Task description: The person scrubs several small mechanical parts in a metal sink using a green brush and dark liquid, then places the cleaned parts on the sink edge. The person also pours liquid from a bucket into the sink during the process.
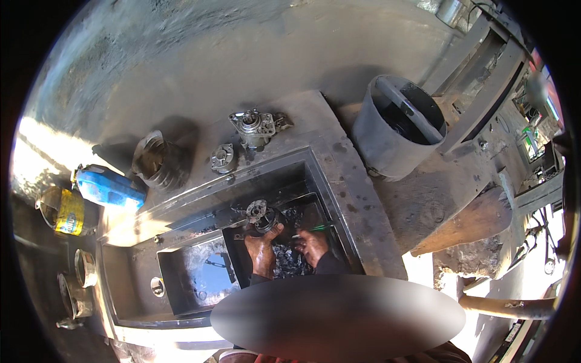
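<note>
1. Clasping the dark metal part [264, 221] above the right tray [313, 210], my left hand [261, 251] has its grip closed around the part's side.
2. My right hand [311, 245] curls just beside it, near a thin green item [322, 227]; from here I cannot tell whether that grip holds it.
3. Slipping looks the likeliest trouble to me: wet-looking fingers on a smeared surface could drop the part into the tray.
4. Loosely pinched, the green item might fall in too and vanish among the dark contents.
5. Counting, I get one held part, one green item, two trays (the left tray [171, 281] shines), two metal housings [251, 126] on the table [357, 212], one blue container [109, 186] and one grey bucket [369, 133].
</note>
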